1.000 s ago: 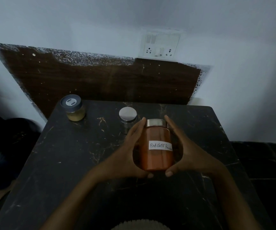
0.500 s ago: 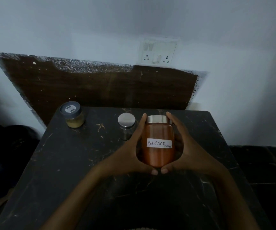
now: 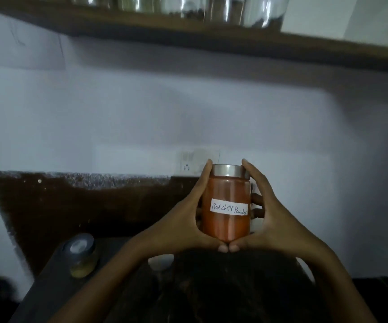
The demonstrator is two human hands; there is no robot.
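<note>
A glass jar of red chilli powder [image 3: 228, 199] with a silver lid and a white handwritten label is held upright in the air, well above the dark marble table [image 3: 55, 292]. My left hand [image 3: 183, 220] grips its left side and my right hand [image 3: 274, 220] grips its right side. Both thumbs meet under the jar's base and the fingers reach up to the lid.
A wooden shelf [image 3: 211, 38] with several glass jars runs along the wall at the top. On the table stand a small jar of yellow contents [image 3: 81, 257] at the left and a silver-lidded jar [image 3: 160, 262] partly hidden behind my left wrist. A wall socket [image 3: 188, 162] is behind the jar.
Both hands have lifted the chilli jar off the table and up in front of the wall. The view has tilted upward, bringing the shelf into sight.
</note>
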